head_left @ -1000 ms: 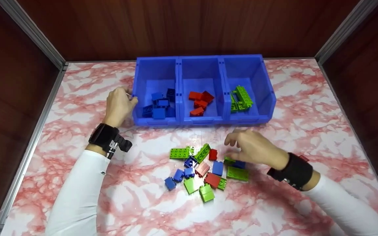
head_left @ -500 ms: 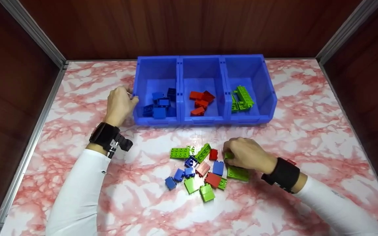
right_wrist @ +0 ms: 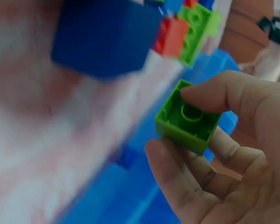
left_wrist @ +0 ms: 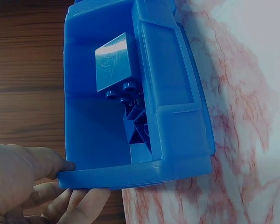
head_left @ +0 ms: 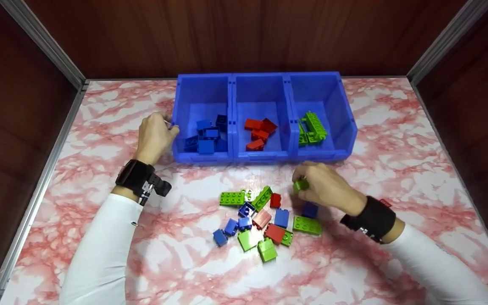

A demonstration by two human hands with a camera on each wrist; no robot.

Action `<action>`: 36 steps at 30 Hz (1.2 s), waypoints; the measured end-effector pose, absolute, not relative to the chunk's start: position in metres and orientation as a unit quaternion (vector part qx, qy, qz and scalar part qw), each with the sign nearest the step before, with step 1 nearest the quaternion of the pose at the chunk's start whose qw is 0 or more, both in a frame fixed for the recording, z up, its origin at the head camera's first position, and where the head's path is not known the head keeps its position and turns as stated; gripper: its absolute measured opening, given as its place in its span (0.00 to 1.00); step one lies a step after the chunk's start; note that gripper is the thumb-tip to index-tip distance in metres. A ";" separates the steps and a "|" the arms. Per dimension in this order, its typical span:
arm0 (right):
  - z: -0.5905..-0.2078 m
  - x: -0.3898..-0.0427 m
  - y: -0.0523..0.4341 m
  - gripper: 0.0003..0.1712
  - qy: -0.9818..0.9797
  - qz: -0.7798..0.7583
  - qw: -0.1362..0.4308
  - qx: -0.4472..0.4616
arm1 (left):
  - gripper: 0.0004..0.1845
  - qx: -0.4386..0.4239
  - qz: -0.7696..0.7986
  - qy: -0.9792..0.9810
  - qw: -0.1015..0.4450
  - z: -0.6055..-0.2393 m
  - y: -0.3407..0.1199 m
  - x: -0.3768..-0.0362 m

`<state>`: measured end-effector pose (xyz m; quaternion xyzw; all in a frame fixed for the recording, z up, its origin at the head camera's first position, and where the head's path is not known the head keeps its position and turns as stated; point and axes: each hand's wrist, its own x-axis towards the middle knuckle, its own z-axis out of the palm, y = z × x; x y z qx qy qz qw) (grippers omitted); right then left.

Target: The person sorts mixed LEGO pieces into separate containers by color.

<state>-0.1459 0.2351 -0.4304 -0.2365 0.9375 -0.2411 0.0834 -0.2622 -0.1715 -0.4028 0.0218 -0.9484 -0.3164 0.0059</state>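
Three views were examined. Head view: the right hand (head_left: 326, 188) is raised just above the pink marbled surface (head_left: 396, 140), between the loose brick pile (head_left: 265, 220) and the front of the blue three-compartment bin (head_left: 265, 84). Its fingertips pinch a small green brick (head_left: 300, 185), which is clear of the surface. The left hand (head_left: 154, 135) rests against the bin's left outer wall, thumb at the rim. Left compartment holds blue bricks (head_left: 206, 133), middle holds red bricks (head_left: 259, 131), right holds green bricks (head_left: 311, 127). A long green brick (head_left: 307, 225) and a blue brick (head_left: 310, 209) lie on the surface just beside the right wrist.

Left wrist view: the left hand (left_wrist: 32, 186) touches the bin (left_wrist: 177, 93) at its corner, thumb tip laid on the rim edge, the other fingers lying fairly straight beneath; it encloses nothing. Blue bricks (left_wrist: 126, 102) sit inside the compartment.

Right wrist view: the right hand (right_wrist: 228, 154) holds the green brick (right_wrist: 189, 116) between thumb and forefinger, hollow underside facing the camera. A blurred blue brick (right_wrist: 102, 35) and other bricks appear beyond it.
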 end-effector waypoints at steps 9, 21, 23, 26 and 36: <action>-0.388 -0.174 0.257 0.16 0.942 -0.254 0.061 -0.211 | 0.15 0.026 -0.321 -0.947 0.003 -0.403 -0.172 -0.261; -0.384 -0.236 0.270 0.14 0.966 -0.202 0.007 -0.163 | 0.15 0.022 -0.325 -0.945 0.009 -0.403 -0.173 -0.261; -0.390 -0.243 0.268 0.13 0.968 -0.197 0.015 -0.154 | 0.15 0.018 -0.324 -0.946 0.013 -0.403 -0.173 -0.261; -0.400 -0.252 0.265 0.08 0.973 -0.179 0.033 -0.140 | 0.16 0.016 -0.320 -0.947 0.014 -0.404 -0.174 -0.262; -0.426 -0.261 0.261 0.18 0.980 -0.159 0.056 -0.108 | 0.16 0.028 -0.325 -0.945 -0.003 -0.404 -0.171 -0.262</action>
